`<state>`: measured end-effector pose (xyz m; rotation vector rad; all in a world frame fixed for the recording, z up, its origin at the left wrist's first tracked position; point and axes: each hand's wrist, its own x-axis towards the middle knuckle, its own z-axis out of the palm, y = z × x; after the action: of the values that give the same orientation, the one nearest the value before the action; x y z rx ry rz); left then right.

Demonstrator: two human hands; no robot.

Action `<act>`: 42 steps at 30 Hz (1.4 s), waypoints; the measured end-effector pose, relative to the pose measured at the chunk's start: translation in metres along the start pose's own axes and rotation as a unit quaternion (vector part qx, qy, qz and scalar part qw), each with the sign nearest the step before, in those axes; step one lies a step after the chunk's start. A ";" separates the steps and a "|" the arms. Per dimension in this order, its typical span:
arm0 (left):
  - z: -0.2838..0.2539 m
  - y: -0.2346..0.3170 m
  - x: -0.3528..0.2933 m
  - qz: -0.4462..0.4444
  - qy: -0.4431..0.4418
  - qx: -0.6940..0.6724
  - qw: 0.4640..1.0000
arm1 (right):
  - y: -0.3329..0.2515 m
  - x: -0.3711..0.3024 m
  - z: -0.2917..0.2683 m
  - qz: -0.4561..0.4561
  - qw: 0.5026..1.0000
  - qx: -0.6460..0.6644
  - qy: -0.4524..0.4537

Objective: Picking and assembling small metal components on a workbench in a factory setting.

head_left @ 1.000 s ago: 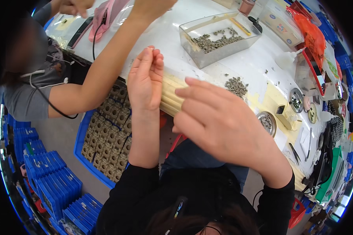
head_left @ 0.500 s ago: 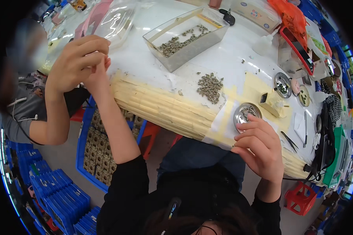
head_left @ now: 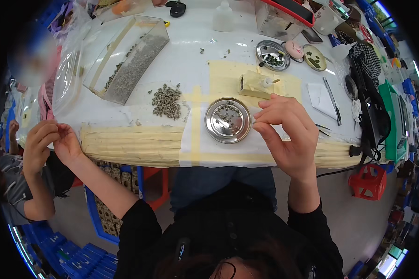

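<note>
My left hand (head_left: 68,145) is stretched far left, its bent fingers meeting another person's hand (head_left: 38,142). Anything between those fingertips is too small or hidden to make out. My right hand (head_left: 291,132) hovers just right of a round, shiny metal dish (head_left: 211,132). Its thumb and index fingertip come together in a pinch; whatever they may hold is not clear. Small grey metal pieces (head_left: 227,116) lie scattered inside the dish. To its left, a heap of similar pieces (head_left: 166,101) rests on the white tabletop.
A clear tray (head_left: 165,39) of small pieces stands back left. Behind my right hand is a yellow-taped block (head_left: 253,85). Farther back are two dishes with dark green bits (head_left: 273,59) and a white squeeze bottle (head_left: 223,18). A pen (head_left: 331,100) and red stool (head_left: 368,181) are right.
The whole view has swung, shifting the table leftward. My right hand has left the dish's rim and now hangs beside it. My left hand still meets the other person's hand.
</note>
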<state>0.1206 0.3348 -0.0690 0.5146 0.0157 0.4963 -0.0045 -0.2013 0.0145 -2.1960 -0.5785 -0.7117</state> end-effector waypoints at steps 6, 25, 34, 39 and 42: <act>0.019 0.003 -0.016 -0.047 -0.037 -0.038 0.997 | 0.006 -0.002 0.008 -0.006 1.000 -0.015 0.012; 0.000 0.033 0.013 -0.056 -0.047 -0.107 0.992 | 0.012 0.001 0.020 -0.001 0.999 -0.033 0.000; 0.094 -0.050 -0.082 -0.094 -0.076 0.022 0.992 | 0.012 -0.002 0.022 0.005 0.999 -0.033 -0.008; 0.161 -0.116 -0.178 -0.091 -0.257 0.329 0.904 | 0.013 -0.006 0.024 -0.002 1.000 -0.029 0.004; 0.197 -0.144 -0.227 -0.250 -0.304 0.306 0.866 | 0.010 -0.006 0.024 -0.024 0.999 -0.016 0.037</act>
<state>0.0127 0.0297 0.0105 1.2392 -0.3027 -0.2214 0.0042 -0.1909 -0.0084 -2.1807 -0.5873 -0.8286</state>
